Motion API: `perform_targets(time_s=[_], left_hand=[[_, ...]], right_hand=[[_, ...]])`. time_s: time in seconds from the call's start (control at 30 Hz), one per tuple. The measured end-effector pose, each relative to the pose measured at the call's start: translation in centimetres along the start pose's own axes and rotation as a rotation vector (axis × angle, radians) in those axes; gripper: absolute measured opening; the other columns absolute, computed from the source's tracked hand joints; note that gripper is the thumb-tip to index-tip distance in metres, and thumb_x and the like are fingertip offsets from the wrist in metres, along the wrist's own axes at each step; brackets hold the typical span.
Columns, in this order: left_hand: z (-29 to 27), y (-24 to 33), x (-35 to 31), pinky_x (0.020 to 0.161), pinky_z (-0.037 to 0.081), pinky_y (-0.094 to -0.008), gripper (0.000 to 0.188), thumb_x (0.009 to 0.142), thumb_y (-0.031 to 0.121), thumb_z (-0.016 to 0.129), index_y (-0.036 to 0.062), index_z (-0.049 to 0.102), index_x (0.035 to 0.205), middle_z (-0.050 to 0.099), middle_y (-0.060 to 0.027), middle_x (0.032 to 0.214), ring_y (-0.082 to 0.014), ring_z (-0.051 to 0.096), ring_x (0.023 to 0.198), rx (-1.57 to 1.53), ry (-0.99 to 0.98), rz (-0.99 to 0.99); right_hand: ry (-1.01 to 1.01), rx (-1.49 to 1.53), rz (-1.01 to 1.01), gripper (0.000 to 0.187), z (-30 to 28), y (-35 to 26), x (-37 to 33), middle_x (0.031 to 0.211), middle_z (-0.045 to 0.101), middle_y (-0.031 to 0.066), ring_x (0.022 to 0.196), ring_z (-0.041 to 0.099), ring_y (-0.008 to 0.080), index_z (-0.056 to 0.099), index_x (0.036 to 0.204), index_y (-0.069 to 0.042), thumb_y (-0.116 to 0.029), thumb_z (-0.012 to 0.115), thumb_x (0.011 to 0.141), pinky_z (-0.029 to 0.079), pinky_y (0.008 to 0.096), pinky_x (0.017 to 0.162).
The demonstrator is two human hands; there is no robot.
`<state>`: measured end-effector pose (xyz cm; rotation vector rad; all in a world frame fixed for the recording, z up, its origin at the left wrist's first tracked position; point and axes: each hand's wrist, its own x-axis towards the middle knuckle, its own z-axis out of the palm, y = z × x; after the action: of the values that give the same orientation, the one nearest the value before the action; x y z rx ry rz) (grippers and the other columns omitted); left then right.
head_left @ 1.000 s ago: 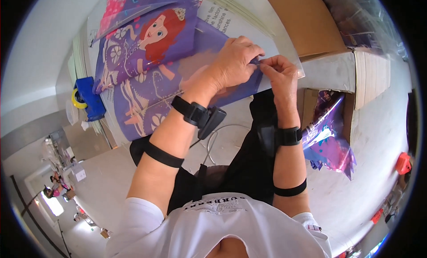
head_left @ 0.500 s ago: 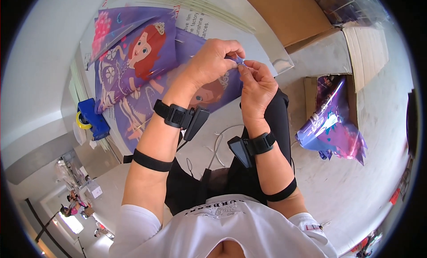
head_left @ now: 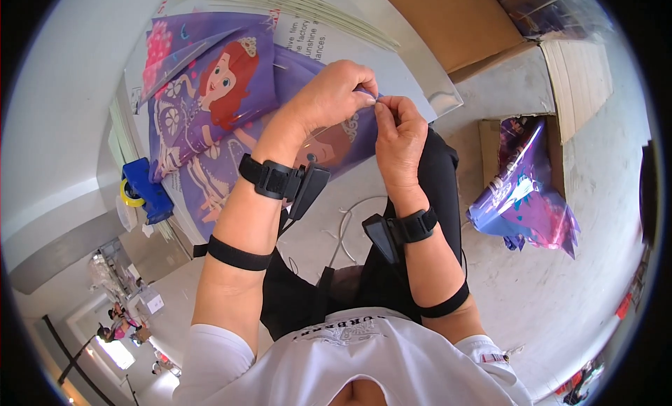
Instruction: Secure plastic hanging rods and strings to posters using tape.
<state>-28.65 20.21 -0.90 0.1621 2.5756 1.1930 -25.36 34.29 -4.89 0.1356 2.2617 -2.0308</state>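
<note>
A shiny purple sheet (head_left: 297,68), printed with a cartoon princess, spreads across the table under my arms. My left hand (head_left: 333,92) is closed, its thumb and forefinger pinching the sheet's far right corner. Close against it, my right hand (head_left: 400,134) pinches the same corner, the fingertips of both hands nearly touching. The bit of material between them is too small to make out clearly. A folded sheet (head_left: 241,80) with a similar print lies over the left part, left of my left hand. My left forearm covers some of the print.
Thin pale rods (head_left: 301,10) lie along the table's (head_left: 413,80) far side. At its left edge sits a blue tape dispenser (head_left: 148,192). A cardboard box (head_left: 486,143) on the right holds crumpled purple printed material (head_left: 525,189). A bigger carton (head_left: 448,21) stands beyond.
My right hand has shifted slightly left, closer to my left hand. Both hands keep pinching at the corner, and less of the purple material shows between the fingers.
</note>
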Motion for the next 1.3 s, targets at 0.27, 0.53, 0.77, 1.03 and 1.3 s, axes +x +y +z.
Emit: perform_targets(time_s=[0.27,0.53,0.77,1.03,1.3], left_hand=[[-0.8,0.5,0.8,0.063,0.046,-0.0281,0.012,0.073,0.002,0.061,-0.0057,0.062,0.082,0.062,-0.0102,0.071,-0.0150,0.057,0.067,-0.001,-0.116,-0.103],[-0.7,0.8,0.8,0.063,0.044,-0.0289,0.013,0.072,0.003,0.063,-0.0052,0.062,0.082,0.061,-0.0099,0.069,-0.0158,0.055,0.066,0.029,-0.110,-0.149],[-0.8,0.5,0.6,0.063,0.044,-0.0307,0.013,0.071,0.003,0.065,-0.0046,0.059,0.080,0.058,-0.0094,0.070,-0.0173,0.054,0.067,0.130,-0.072,-0.125],[-1.1,0.9,0.3,0.061,0.042,-0.0275,0.018,0.067,0.001,0.067,0.0001,0.052,0.076,0.053,-0.0034,0.068,-0.0125,0.049,0.065,-0.024,-0.063,-0.107],[-1.5,0.9,0.1,0.061,0.043,-0.0277,0.017,0.066,0.001,0.067,-0.0001,0.053,0.076,0.054,-0.0035,0.068,-0.0130,0.051,0.066,-0.126,-0.071,-0.089]], right_hand=[[-0.037,0.215,0.108,0.013,-0.1,0.8,0.5,0.071,0.062,0.0045,0.062,0.052,0.0079,0.062,0.091,0.007,-0.004,0.062,0.082,0.044,0.0232,0.057],[-0.101,0.371,0.257,0.011,-0.4,0.6,0.8,0.069,0.059,0.0008,0.061,0.049,0.0055,0.065,0.086,0.005,-0.005,0.064,0.081,0.039,0.0200,0.052],[-0.181,0.459,0.446,0.021,-1.2,0.0,1.5,0.064,0.051,-0.0004,0.055,0.044,0.0060,0.061,0.078,0.002,-0.016,0.057,0.088,0.033,0.0206,0.046],[-0.444,0.860,0.849,0.019,-2.2,0.6,3.4,0.066,0.046,-0.0003,0.055,0.038,0.0072,0.053,0.071,-0.007,-0.013,0.058,0.088,0.026,0.0184,0.042],[-0.479,1.081,1.034,0.013,-2.4,0.9,4.0,0.067,0.047,0.0006,0.054,0.036,0.0069,0.053,0.074,-0.004,-0.005,0.055,0.088,0.026,0.0191,0.043]])
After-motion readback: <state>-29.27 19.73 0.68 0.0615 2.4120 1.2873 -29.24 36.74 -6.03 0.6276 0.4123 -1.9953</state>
